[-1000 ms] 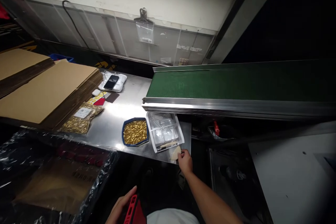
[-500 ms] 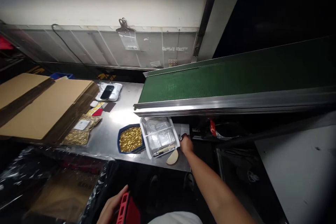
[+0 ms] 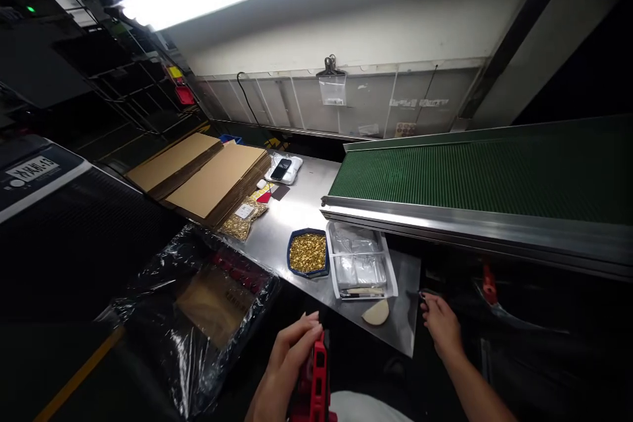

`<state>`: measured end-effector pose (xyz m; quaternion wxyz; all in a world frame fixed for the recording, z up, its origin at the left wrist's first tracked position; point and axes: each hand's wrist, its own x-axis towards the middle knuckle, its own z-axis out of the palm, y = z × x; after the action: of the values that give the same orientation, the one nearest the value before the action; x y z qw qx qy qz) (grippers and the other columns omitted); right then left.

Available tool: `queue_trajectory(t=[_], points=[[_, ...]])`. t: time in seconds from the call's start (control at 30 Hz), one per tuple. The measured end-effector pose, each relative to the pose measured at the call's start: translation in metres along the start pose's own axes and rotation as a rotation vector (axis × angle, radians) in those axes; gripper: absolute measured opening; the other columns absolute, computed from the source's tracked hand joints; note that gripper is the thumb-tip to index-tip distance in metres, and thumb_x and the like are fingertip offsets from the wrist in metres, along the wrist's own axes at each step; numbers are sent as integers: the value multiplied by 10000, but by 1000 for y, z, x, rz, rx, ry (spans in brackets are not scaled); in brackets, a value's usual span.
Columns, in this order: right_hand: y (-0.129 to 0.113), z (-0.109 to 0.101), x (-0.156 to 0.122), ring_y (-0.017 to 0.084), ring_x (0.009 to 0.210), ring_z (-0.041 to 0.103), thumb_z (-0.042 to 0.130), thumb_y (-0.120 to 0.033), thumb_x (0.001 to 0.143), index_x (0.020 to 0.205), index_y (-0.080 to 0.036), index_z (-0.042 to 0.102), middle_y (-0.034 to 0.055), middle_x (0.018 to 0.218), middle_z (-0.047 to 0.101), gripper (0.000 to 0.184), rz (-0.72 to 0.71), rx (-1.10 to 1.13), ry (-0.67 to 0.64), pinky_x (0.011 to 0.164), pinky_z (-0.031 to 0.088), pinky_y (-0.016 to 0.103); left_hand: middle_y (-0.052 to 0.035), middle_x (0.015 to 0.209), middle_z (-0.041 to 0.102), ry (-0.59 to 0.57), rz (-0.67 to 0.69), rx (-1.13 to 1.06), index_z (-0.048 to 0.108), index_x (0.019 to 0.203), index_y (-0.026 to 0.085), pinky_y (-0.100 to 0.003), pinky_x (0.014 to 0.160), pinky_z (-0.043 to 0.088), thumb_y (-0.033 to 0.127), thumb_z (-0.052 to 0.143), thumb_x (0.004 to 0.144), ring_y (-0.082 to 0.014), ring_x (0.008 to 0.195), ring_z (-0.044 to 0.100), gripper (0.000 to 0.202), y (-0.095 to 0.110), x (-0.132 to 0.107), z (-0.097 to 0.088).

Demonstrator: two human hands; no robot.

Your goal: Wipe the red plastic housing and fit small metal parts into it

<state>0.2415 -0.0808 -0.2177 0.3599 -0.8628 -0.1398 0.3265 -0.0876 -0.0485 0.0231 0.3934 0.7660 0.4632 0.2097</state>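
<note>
My left hand (image 3: 284,359) is closed around a red plastic piece (image 3: 319,376) with slots along its edge and dark parts beside it, low in the middle of view. My right hand (image 3: 442,326) is just past the right edge of the metal table (image 3: 403,316). Its thumb and fingers pinch a small dark object (image 3: 428,294) that is too small to name. To its left lie a pale half-round piece (image 3: 376,312) and a white tray (image 3: 393,280) holding clear plastic bags and a pen. A blue bin (image 3: 291,264) of small gold-coloured metal parts stands beside the tray.
A green conveyor belt (image 3: 445,175) rises to the right behind the tray. Flat cardboard stacks (image 3: 217,181), a bag of gold parts (image 3: 242,221) and a phone (image 3: 281,169) lie at the left. An open box lined with black plastic (image 3: 182,343) stands front left.
The view has swung left. My left hand has come up further into view with the red piece. My right hand has moved from beside the tray to beyond the table's right edge.
</note>
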Motion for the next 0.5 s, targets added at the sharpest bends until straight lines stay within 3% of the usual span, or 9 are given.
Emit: queue_trajectory(t=[0.1, 0.2, 0.37, 0.43, 0.5], points=[[-31, -22, -39, 156, 582, 551, 480, -516, 916, 1028, -157, 658, 17, 728, 608, 416, -101, 104, -129, 515, 474, 297, -125, 1429, 438, -26, 141, -41, 389, 1456, 300, -530, 1199, 343, 488, 694, 833, -359, 1416, 387, 718, 3, 8, -4], [-82, -45, -81, 145, 577, 503, 600, -567, 845, 1021, -208, 621, -18, 715, 567, 401, -253, 147, -179, 550, 457, 296, -133, 1427, 414, -56, 286, -61, 349, 1480, 257, -500, 1231, 303, 499, 651, 879, -340, 1425, 371, 715, 4, 17, -10], [-163, -69, -151, 121, 670, 508, 567, -459, 934, 817, -235, 640, -13, 764, 537, 263, -572, 243, -301, 642, 458, 246, -134, 1426, 405, -80, 415, -85, 345, 1481, 210, -451, 1252, 277, 473, 585, 933, -312, 1421, 364, 654, 4, 27, -20], [-182, -71, -174, 108, 704, 563, 605, -383, 928, 954, -265, 672, -4, 851, 595, 138, -672, 303, -324, 650, 489, 204, -128, 1419, 408, -68, 437, -65, 352, 1477, 202, -426, 1251, 280, 467, 574, 940, -302, 1416, 364, 639, 4, 29, -24], [-193, -70, -191, 107, 756, 623, 676, -339, 888, 1155, -314, 634, 2, 920, 649, 271, -673, 324, -358, 683, 530, 169, -124, 1416, 408, -53, 453, -31, 360, 1475, 195, -407, 1245, 284, 454, 555, 952, -295, 1410, 362, 615, 4, 31, -28]])
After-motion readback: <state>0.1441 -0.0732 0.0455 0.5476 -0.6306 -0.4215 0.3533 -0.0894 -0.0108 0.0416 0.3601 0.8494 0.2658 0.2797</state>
